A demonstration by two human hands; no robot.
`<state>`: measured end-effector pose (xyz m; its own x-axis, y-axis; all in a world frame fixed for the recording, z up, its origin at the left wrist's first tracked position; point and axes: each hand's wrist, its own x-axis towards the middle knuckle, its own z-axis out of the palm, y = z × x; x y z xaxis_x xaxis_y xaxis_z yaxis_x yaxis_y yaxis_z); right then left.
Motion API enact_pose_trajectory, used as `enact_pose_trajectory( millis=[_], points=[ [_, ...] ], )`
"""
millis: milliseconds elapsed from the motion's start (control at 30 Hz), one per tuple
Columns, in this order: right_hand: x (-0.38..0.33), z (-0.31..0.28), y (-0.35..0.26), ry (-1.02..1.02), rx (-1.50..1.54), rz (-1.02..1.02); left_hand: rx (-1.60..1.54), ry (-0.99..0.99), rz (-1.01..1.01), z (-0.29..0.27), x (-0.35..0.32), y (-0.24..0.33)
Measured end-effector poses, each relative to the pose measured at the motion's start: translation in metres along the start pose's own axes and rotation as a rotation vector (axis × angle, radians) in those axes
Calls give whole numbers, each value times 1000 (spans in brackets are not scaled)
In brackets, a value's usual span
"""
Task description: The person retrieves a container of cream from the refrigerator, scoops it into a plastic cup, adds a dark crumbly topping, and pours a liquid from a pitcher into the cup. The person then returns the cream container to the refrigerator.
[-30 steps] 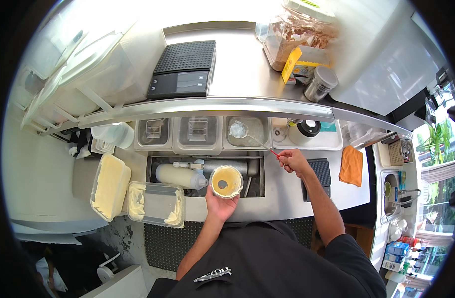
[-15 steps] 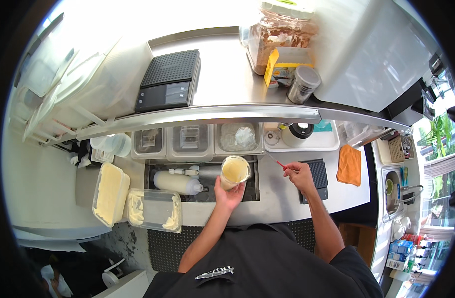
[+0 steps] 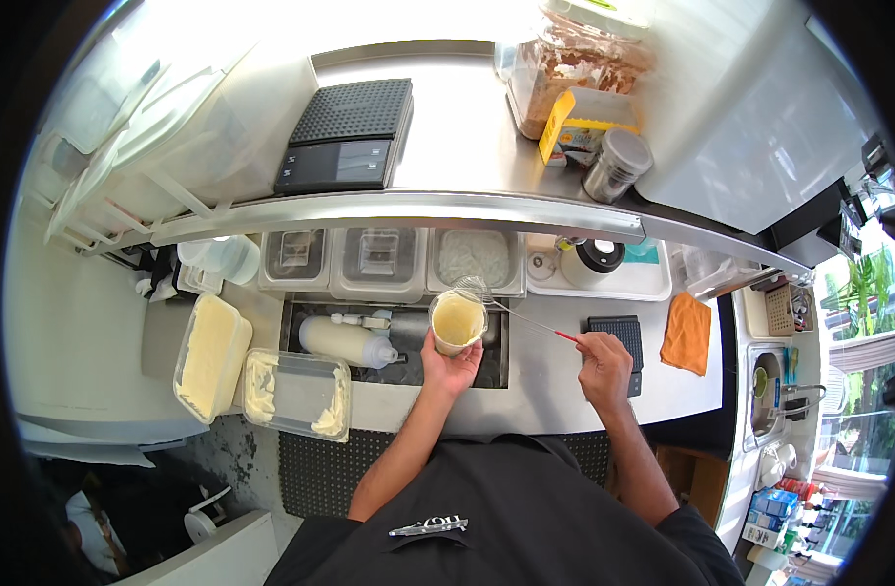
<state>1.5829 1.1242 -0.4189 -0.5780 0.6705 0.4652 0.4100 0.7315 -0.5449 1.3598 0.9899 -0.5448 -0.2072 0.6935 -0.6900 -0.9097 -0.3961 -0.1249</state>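
My left hand (image 3: 453, 366) holds a clear cup (image 3: 458, 323) from below, its fingers wrapped round the lower part. Pale yellow cream coats the inside of the cup. In my right hand (image 3: 604, 369) is the red end of a wire skimmer (image 3: 540, 324). Its round wire head lies over the far rim of the cup; whether the two touch, I cannot tell. Just beyond stands a clear bin (image 3: 519, 262) with what looks like ice in it. A squeeze bottle (image 3: 345, 342) of pale liquid lies on its side in the recessed tray (image 3: 504, 363), left of the cup.
Two tubs of pale cream, one full (image 3: 213, 356) and one partly emptied (image 3: 296, 410), stand at left. A black scale (image 3: 615, 342), a white tray (image 3: 652, 283) with a jug and an orange cloth (image 3: 686, 334) are at right. A metal shelf (image 3: 398, 213) crosses above.
The skimmer's head has come from the ice bin toward me, over the cup's rim. My right hand has shifted slightly right and nearer; my left still holds the cup.
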Motion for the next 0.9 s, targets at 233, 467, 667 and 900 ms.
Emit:
enact_pose_trajectory(
  millis=[233, 467, 667, 900],
  points=[
    [98, 23, 2, -256, -535, -71, 3, -18, 3, 5, 3, 3],
    [118, 19, -7, -541, -440, 148, -35, 38, 28, -1, -22, 4],
    [91, 76, 40, -485, -46, 260, -9, 1, 35, -5, -32, 7],
    [73, 87, 68, -688, 687, 893, -20, 41, 39, -6, -32, 16]
  ],
)
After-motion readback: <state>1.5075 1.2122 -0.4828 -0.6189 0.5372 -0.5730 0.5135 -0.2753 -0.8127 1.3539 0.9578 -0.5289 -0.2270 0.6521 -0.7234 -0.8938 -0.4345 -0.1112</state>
